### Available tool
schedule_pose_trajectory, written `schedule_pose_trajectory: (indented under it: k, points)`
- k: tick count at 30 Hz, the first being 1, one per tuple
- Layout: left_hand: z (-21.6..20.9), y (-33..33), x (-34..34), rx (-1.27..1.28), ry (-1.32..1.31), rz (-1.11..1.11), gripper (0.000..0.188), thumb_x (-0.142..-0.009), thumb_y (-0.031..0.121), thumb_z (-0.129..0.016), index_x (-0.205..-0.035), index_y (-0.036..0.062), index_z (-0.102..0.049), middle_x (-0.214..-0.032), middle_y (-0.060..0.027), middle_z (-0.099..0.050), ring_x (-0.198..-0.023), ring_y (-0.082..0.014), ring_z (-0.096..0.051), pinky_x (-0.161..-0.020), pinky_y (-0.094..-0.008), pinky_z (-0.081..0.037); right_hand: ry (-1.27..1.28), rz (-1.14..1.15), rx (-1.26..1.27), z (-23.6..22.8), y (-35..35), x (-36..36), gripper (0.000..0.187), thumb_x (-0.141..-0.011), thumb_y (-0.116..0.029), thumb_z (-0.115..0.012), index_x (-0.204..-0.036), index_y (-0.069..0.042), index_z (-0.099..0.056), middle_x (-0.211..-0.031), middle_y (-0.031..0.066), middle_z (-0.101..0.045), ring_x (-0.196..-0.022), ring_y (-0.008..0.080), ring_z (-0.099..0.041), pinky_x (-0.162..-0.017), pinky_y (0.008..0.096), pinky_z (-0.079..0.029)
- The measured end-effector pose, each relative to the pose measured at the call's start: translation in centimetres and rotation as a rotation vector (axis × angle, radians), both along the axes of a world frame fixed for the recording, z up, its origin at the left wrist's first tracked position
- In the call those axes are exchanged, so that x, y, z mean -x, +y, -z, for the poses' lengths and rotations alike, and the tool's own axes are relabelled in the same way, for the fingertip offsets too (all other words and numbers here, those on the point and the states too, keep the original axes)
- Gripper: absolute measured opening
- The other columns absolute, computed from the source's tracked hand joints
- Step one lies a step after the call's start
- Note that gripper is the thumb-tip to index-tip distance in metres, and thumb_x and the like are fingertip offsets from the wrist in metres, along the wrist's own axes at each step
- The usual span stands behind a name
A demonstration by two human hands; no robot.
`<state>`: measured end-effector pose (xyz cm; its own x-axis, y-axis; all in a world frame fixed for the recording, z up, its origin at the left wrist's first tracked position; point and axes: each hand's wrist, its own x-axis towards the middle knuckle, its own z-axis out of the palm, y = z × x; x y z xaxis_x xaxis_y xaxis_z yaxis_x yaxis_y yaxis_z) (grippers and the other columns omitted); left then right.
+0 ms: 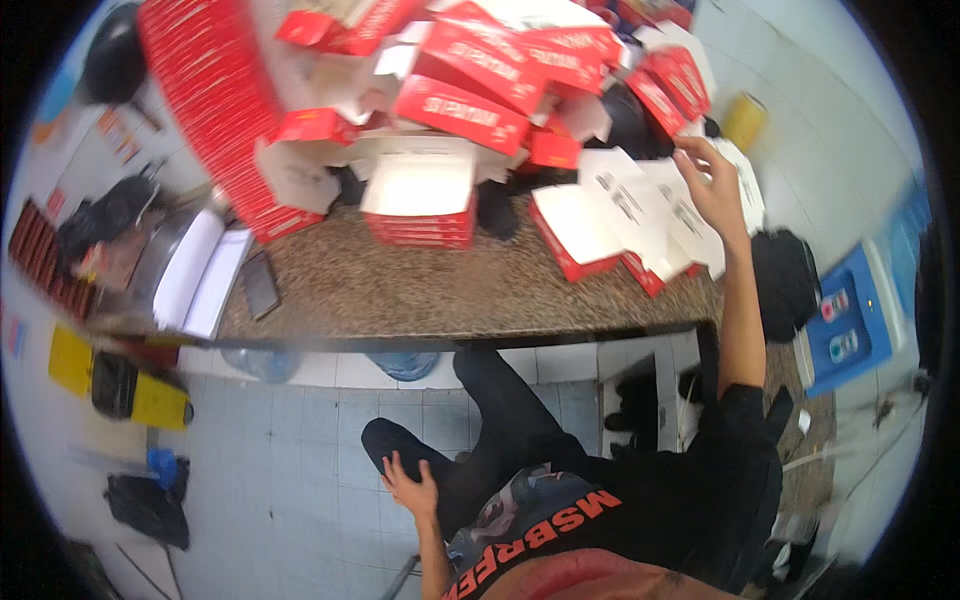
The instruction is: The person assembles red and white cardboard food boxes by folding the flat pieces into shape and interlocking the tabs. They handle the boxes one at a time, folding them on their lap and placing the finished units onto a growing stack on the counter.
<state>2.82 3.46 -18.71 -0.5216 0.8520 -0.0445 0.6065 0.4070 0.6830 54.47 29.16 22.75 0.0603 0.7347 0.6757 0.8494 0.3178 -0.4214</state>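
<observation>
My right hand reaches over the right end of the granite counter, next to white flaps of red-and-white cardboard boxes. Its fingers are loosely bent and a little apart, with nothing visible between them; whether it touches a flap I cannot tell. My left hand lies with spread fingers on my left thigh, holding nothing. A neat stack of red boxes with a white top sits mid-counter. Behind it is a loose heap of red cardboard boxes.
A tall leaning stack of red cartons stands at left. Near it lie a phone and an open notebook. A yellow can is at back right. A black bag and a blue-white water dispenser stand beside the counter.
</observation>
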Motion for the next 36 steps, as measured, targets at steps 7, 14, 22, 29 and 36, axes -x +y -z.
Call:
schedule_pose_trajectory:
  k: [7,14,22,29,36]
  points:
    - [-8.0,11.8,4.7,-0.339,-0.328,-0.068,0.052,-0.096,0.021,-0.069,-0.14,-0.001,-0.052,-0.139,-0.0201,-0.057,-0.121,-0.0325,-0.058,-0.101,-0.0419,-0.049,-0.05,0.186,-0.055,4.0,-3.0,-5.0,0.026,-0.098,-0.019,-0.064,-0.118,-0.003,-0.069,-0.111,0.014,-0.074,-0.105,0.0254,-0.07,-0.092,0.0381,-0.052]
    - [4.6,6.5,6.3,0.089,0.512,0.34,0.061,-0.09,0.034,-0.07,-0.142,0.0069,-0.053,-0.155,-0.0276,-0.038,-0.134,-0.048,-0.047,-0.112,-0.053,-0.037,0.133,0.426,0.206,11.5,4.6,-25.2,0.028,-0.098,-0.028,-0.063,-0.114,-0.006,-0.071,-0.102,0.0143,-0.074,-0.1,0.0219,-0.07,-0.092,0.0349,-0.052]
    - [2.6,5.8,5.2,0.141,0.154,0.19,0.063,-0.087,0.033,-0.073,-0.146,0.0193,-0.053,-0.164,-0.0254,-0.023,-0.138,-0.0485,-0.042,-0.112,-0.0548,-0.036,1.218,-0.041,0.759,12.1,3.7,-31.3,0.058,-0.097,-0.049,-0.062,-0.14,-0.01,-0.058,-0.153,0.0166,-0.046,-0.131,0.0289,-0.053,-0.104,0.045,-0.049]
    - [3.9,5.4,5.9,0.097,0.144,0.18,0.065,-0.085,0.028,-0.075,-0.145,0.0205,-0.053,-0.164,-0.0242,-0.024,-0.135,-0.048,-0.047,-0.109,-0.0544,-0.04,0.504,0.308,0.766,14.0,7.3,-34.7,0.042,-0.079,-0.028,-0.078,-0.119,-0.018,-0.068,-0.127,0.0154,-0.062,-0.116,0.0349,-0.063,-0.089,0.0627,-0.054]
    - [4.0,7.0,5.0,0.161,0.141,0.197,0.065,-0.086,0.027,-0.074,-0.146,0.0209,-0.051,-0.165,-0.0229,-0.022,-0.139,-0.0455,-0.044,-0.115,-0.0559,-0.033,0.084,0.41,0.705,15.8,8.1,-38.9,0.039,-0.082,-0.026,-0.074,-0.118,-0.011,-0.067,-0.119,0.0183,-0.068,-0.105,0.0318,-0.068,-0.085,0.0455,-0.057]
